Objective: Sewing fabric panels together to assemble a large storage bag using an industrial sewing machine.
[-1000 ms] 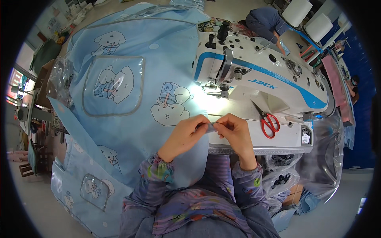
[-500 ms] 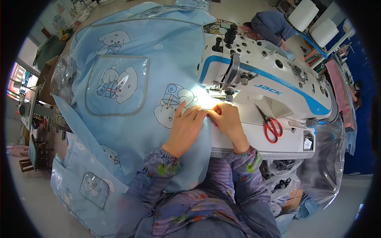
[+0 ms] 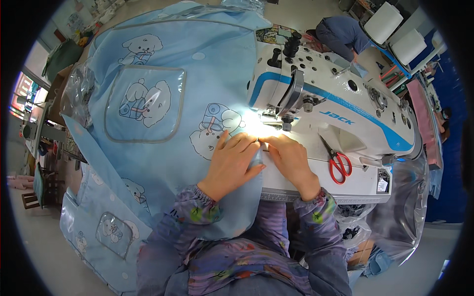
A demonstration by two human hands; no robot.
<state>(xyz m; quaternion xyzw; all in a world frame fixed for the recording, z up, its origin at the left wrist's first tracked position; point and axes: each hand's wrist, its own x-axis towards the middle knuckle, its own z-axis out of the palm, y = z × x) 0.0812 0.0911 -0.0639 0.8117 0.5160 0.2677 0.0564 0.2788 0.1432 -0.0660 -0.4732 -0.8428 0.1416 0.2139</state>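
Note:
Light blue fabric (image 3: 217,74) printed with cartoon puppies spreads across the sewing table and drapes toward my lap. On it, close to the brightly lit needle area, my left hand (image 3: 231,163) rests with fingers laid forward and the thumb spread away. My right hand (image 3: 292,160) is at the fabric's right edge, fingertips close together on it, just in front of the presser foot; its grip is partly hidden. The white and blue sewing machine (image 3: 340,106) stands directly beyond and to the right of both hands. Glare hides the needle point.
Red-handled scissors (image 3: 339,167) lie on the machine bed to the right. White thread cones (image 3: 384,23) stand at the back right. A clear-windowed pocket (image 3: 145,103) is set in the fabric. Another person (image 3: 340,37) bends beyond the machine. Plastic bags (image 3: 353,227) sit below the table.
My left thumb has come away from the fabric edge and spread out. My right hand has shifted slightly right and lower, its wrist farther from the left one. The fabric lies nearly the same.

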